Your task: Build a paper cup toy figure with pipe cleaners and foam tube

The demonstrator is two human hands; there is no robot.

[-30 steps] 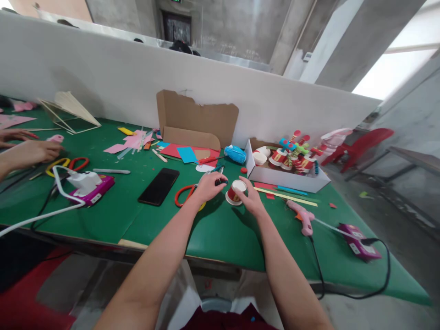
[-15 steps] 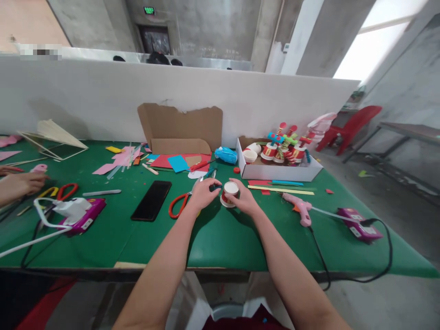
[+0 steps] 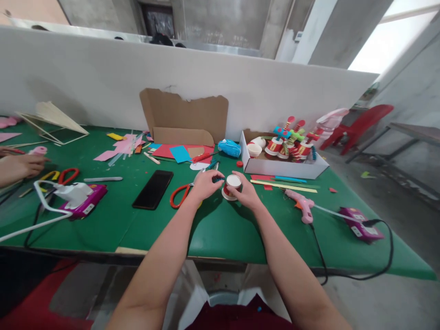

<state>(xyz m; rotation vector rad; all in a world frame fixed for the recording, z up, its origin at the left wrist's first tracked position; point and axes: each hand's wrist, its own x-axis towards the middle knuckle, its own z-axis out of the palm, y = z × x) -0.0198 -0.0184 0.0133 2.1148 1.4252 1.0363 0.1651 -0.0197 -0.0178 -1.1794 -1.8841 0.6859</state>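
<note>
A red and white paper cup (image 3: 234,182) stands upside down on the green table, its white base facing up. My right hand (image 3: 246,191) is wrapped round the cup's right side. My left hand (image 3: 206,184) pinches a small dark folded paper strip (image 3: 217,179) against the cup's left side; whether the strip is fixed to the cup I cannot tell. Red-handled scissors (image 3: 180,194) lie just left of my left hand, partly hidden by it. A black phone (image 3: 153,189) lies farther left.
At the back right, a white box (image 3: 285,167) holds several decorated cups. A pink glue gun (image 3: 304,205) lies on the right, wired near a purple power strip (image 3: 361,223). Coloured paper (image 3: 180,154) and a blue pouch (image 3: 229,147) lie behind. Another person's hand (image 3: 24,166) is at the far left.
The camera view has tilted down slightly, so the table sits higher in the picture. Both hands keep their hold on the cup and the strip, with only slight finger movement.
</note>
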